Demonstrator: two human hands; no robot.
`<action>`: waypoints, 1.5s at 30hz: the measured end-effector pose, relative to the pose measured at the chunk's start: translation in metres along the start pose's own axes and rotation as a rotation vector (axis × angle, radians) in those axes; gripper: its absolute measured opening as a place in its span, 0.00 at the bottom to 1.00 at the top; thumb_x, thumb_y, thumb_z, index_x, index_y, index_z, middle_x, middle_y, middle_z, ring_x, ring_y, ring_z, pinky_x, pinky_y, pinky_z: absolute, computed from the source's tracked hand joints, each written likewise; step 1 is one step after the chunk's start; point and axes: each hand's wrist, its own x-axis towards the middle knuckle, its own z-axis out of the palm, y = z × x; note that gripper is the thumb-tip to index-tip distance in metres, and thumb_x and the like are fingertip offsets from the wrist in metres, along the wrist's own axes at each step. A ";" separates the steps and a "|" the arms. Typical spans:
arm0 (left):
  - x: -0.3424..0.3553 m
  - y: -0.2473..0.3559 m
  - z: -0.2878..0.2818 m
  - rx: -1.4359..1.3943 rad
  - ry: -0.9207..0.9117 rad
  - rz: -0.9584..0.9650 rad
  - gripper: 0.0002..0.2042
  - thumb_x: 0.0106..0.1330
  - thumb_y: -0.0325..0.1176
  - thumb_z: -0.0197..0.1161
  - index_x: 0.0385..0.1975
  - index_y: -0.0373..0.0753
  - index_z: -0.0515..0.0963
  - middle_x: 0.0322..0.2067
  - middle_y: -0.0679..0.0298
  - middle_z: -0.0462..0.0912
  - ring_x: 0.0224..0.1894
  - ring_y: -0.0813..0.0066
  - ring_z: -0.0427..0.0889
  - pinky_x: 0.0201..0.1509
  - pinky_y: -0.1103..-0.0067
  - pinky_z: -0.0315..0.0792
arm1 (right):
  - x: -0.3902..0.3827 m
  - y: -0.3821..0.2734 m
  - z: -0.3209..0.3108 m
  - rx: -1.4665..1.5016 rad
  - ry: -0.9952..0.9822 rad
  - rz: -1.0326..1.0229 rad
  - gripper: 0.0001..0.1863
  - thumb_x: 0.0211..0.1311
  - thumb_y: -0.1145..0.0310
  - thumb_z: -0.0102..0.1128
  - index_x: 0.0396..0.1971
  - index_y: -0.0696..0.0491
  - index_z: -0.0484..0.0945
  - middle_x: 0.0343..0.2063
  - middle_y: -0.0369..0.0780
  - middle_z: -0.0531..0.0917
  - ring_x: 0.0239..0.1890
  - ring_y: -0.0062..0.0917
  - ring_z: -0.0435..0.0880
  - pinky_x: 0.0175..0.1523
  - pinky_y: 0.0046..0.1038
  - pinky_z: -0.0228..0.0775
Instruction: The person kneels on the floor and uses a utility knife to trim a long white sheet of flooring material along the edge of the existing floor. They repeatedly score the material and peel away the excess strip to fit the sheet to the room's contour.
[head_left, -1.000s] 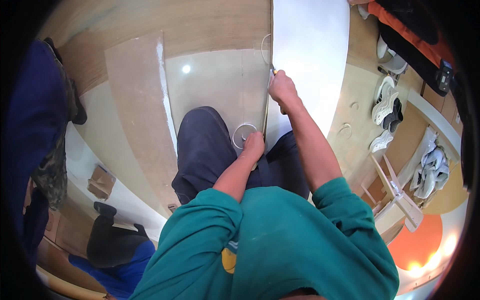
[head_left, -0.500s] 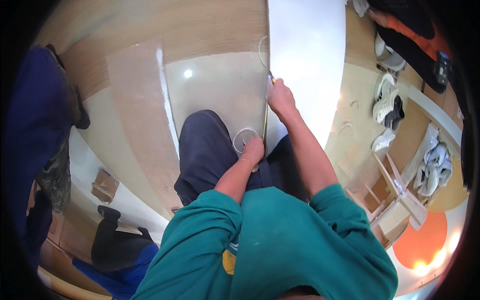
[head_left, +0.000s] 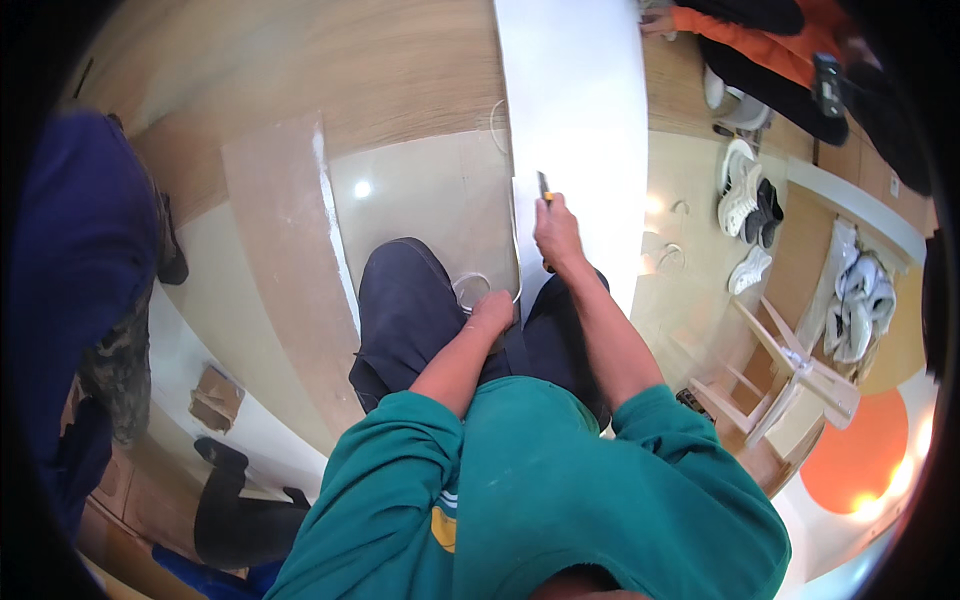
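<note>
A long white board [head_left: 585, 110] lies in front of me, its left edge running down between my knees. My right hand [head_left: 558, 235] is closed round a box cutter [head_left: 544, 187] with a dark blade end and yellow on its body; it is over the board, a little right of that edge. A thin white strip [head_left: 517, 235] hangs along the left edge and curls beside my left hand [head_left: 491, 314]. That hand is closed at the near end of the edge, apparently gripping the strip, though its fingertips are partly hidden.
White offcut curls [head_left: 672, 256] lie on the floor at right, near several shoes [head_left: 745, 200] and an upturned wooden stool [head_left: 790, 370]. A person in orange [head_left: 740, 35] works at far right; another in dark blue [head_left: 75, 240] stands left. A brownish panel [head_left: 270, 200] lies left.
The box cutter has moved off the board's left edge to over its white face. A length of strip now stands loose along the edge by my left hand. My view has shifted slightly.
</note>
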 end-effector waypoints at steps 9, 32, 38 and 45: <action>-0.006 0.010 -0.095 -0.421 0.705 0.341 0.16 0.65 0.34 0.59 0.49 0.35 0.79 0.48 0.46 0.80 0.53 0.51 0.79 0.59 0.66 0.71 | -0.216 0.114 -0.095 1.218 0.061 0.638 0.14 0.71 0.55 0.44 0.34 0.51 0.66 0.18 0.36 0.72 0.14 0.22 0.74 0.16 0.28 0.71; -0.126 0.141 -0.034 0.070 0.930 0.351 0.16 0.66 0.31 0.60 0.52 0.34 0.76 0.45 0.51 0.82 0.46 0.60 0.83 0.51 0.71 0.75 | -0.221 0.210 -0.065 1.072 0.024 0.604 0.16 0.69 0.62 0.46 0.38 0.63 0.69 0.16 0.39 0.74 0.13 0.22 0.76 0.18 0.26 0.73; 0.026 0.129 -0.092 0.147 1.007 0.219 0.23 0.64 0.32 0.61 0.58 0.31 0.68 0.52 0.46 0.73 0.55 0.52 0.73 0.58 0.64 0.68 | -0.210 0.204 -0.072 1.115 -0.092 0.618 0.14 0.71 0.61 0.45 0.35 0.58 0.67 0.17 0.36 0.71 0.13 0.19 0.73 0.16 0.26 0.70; 0.059 0.060 -0.109 0.153 1.021 0.117 0.23 0.62 0.34 0.64 0.55 0.33 0.67 0.51 0.46 0.71 0.55 0.47 0.71 0.58 0.62 0.68 | -0.180 0.185 -0.069 1.246 -0.206 0.747 0.16 0.71 0.58 0.44 0.42 0.57 0.67 0.21 0.37 0.71 0.15 0.20 0.73 0.17 0.26 0.71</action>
